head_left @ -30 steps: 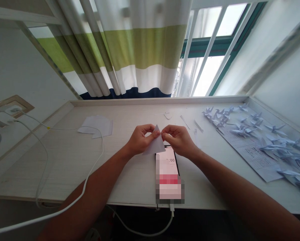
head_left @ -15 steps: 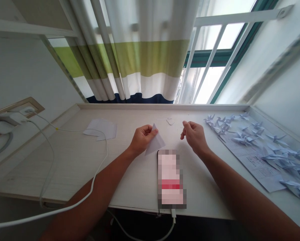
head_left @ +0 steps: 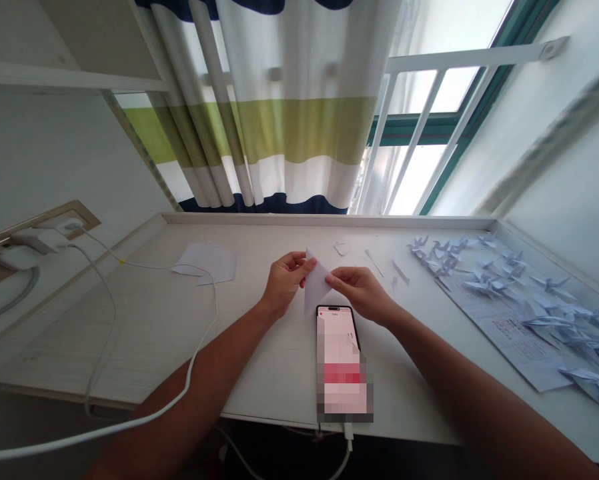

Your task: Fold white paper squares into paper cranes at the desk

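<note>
Pinching a folded white paper between thumb and fingers, the left hand holds its upper part at the centre of the frame, while the right hand grips its right corner, also in a narrow pinch. Just below the paper, a phone lies on the white desk. Loose white sheets lie at centre left, and folded paper cranes crowd the right side of the frame

One folded paper, one phone, two hands
</note>
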